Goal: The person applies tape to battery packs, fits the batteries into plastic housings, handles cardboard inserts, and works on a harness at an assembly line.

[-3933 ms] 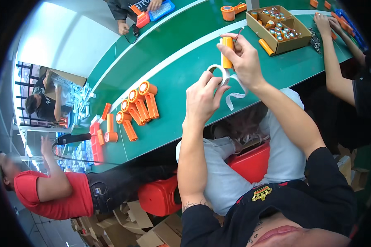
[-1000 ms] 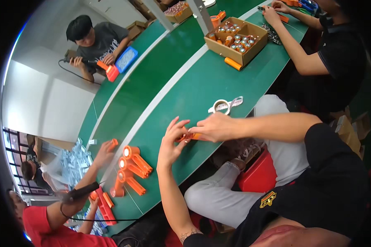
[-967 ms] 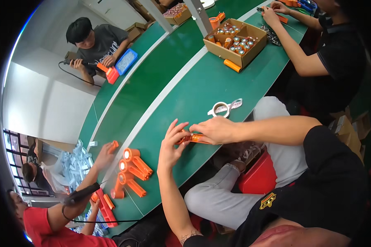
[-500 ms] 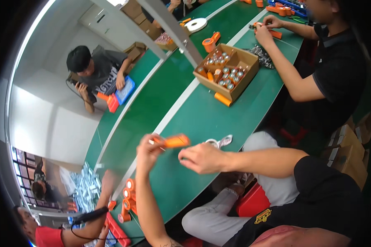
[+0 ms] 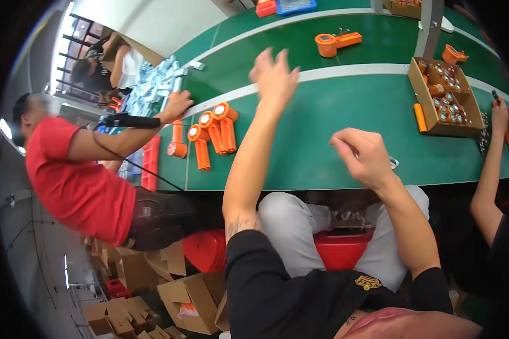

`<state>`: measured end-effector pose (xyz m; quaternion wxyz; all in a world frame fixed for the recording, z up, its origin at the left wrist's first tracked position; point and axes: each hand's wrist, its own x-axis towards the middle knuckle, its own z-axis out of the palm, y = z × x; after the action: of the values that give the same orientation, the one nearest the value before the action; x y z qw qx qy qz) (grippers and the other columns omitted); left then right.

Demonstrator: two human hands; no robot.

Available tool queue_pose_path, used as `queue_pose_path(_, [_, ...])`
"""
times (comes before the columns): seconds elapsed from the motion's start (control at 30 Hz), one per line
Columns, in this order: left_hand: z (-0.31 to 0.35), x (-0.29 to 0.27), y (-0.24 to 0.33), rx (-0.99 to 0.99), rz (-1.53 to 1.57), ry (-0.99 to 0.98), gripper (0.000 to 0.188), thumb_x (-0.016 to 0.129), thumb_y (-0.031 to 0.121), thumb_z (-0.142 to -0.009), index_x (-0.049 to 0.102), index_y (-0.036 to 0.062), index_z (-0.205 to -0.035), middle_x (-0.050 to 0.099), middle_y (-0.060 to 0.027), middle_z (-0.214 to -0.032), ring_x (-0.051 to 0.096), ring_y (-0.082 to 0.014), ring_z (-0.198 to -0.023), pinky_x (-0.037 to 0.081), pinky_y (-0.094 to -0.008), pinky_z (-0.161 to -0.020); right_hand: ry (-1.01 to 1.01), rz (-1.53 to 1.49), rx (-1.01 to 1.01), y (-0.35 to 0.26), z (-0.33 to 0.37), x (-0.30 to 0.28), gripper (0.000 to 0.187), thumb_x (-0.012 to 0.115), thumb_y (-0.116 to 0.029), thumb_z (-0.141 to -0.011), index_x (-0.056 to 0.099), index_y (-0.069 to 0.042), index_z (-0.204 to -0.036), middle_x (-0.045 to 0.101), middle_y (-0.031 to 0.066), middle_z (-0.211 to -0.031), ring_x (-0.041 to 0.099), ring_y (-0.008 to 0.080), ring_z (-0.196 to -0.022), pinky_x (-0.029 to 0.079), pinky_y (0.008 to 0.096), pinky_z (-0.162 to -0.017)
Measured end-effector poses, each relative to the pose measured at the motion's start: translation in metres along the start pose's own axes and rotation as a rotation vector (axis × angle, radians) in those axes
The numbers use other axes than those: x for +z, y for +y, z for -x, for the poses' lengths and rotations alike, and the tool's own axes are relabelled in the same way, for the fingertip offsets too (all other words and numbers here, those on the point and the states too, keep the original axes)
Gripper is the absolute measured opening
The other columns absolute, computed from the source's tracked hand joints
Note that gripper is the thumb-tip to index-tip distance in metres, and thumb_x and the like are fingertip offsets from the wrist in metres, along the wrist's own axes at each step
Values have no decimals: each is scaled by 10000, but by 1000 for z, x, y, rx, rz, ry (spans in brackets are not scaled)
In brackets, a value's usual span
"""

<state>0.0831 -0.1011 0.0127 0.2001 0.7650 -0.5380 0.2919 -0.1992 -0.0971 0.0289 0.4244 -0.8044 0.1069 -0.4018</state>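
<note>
My left hand (image 5: 275,79) reaches out over the white strip at the far side of the green table (image 5: 316,121). It is empty, its fingers spread and slightly blurred. Beyond it to the right, an orange part (image 5: 337,43) with a round head and straight handle, shaped like a handheld fan, lies on the darker green belt. My right hand (image 5: 367,155) hovers above the near side of the table with curled fingers; whatever they may hold is hidden. A white ring (image 5: 393,163) shows partly behind that hand.
Several similar orange parts (image 5: 215,127) stand left of my left arm. A cardboard box (image 5: 415,93) of small round-topped pieces sits right, an orange cylinder (image 5: 419,117) beside it. A person in red (image 5: 79,169) works left near light-blue pieces (image 5: 152,85); another person's arm (image 5: 486,186) is right.
The view has swung left. My left hand has let go of the orange part it held and stretched outward; such a part now lies on the belt. My right hand stays curled.
</note>
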Motion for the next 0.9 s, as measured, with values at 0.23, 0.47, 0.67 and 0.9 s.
queue_pose_path(0.23, [115,-88,-101,-898,-200,-701,707,651,487,-870,401,68,-1382,410,-341,-1316,423,-478,-1253,379,-655,-969,-33,-11,54,-19,-9,-7,98,608,-52,-885,651,17,-830,591,114,-635,530,189,-519,417,316,-517])
queue_pose_path(0.47, [112,-68,-88,-648,37,-554,616,642,384,-893,426,24,-1345,448,-378,-1225,464,-511,-1174,415,-554,-996,-23,-35,51,-8,-7,2,109,604,-66,-884,672,4,-835,609,119,-641,556,194,-524,430,311,-519])
queue_pose_path(0.67, [-28,26,-19,-412,76,-425,598,675,373,-869,438,17,-1287,474,-359,-1191,507,-506,-1119,475,-539,-921,-24,-11,-21,-8,-8,-1,87,627,-77,-858,660,-8,-819,666,150,-741,667,310,-681,524,377,-623])
queue_pose_path(0.9, [-91,118,5,-521,48,-555,727,574,509,-899,370,74,-1445,301,-339,-1456,247,-457,-1398,230,-608,-1111,70,127,7,10,-16,-19,126,617,-152,-870,619,-37,-821,654,147,-783,649,350,-748,523,426,-669])
